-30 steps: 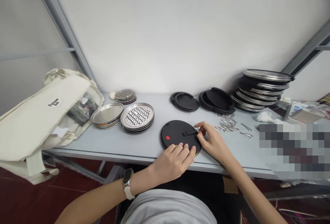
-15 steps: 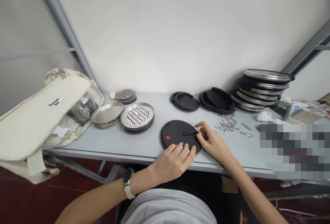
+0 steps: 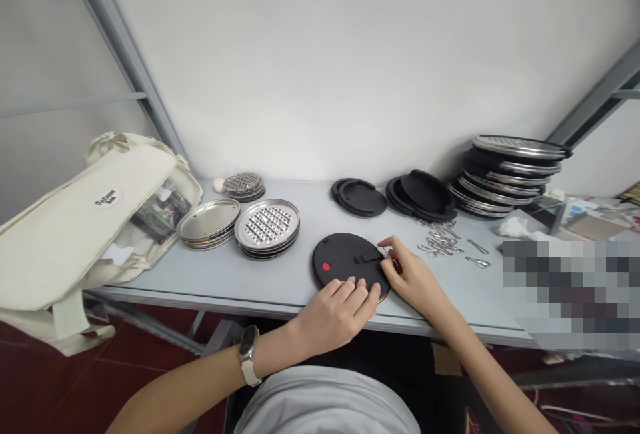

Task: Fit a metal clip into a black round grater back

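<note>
Black round plastic disc with a red dot (image 3: pixel 345 261) lies flat near the front edge of the grey bench (image 3: pixel 225 274), about mid-length. Left hand (image 3: pixel 335 314): fingers extended and flat, pressing on the disc's near rim, gripping nothing. Right hand (image 3: pixel 413 277): thumb and forefinger closed in a pinch at the disc's right rim, apparently on a small silver wire clip (image 3: pixel 383 249); too small to confirm. Loose pile of silver wire clips (image 3: pixel 440 241) just right of that hand. Stack of perforated steel discs (image 3: pixel 267 224) and stack of plain steel plates (image 3: pixel 207 221) toward the left. Along the back edge: black round lids (image 3: pixel 360 197). Tall stack of steel-and-black discs (image 3: pixel 510 174) at the back right.
</note>
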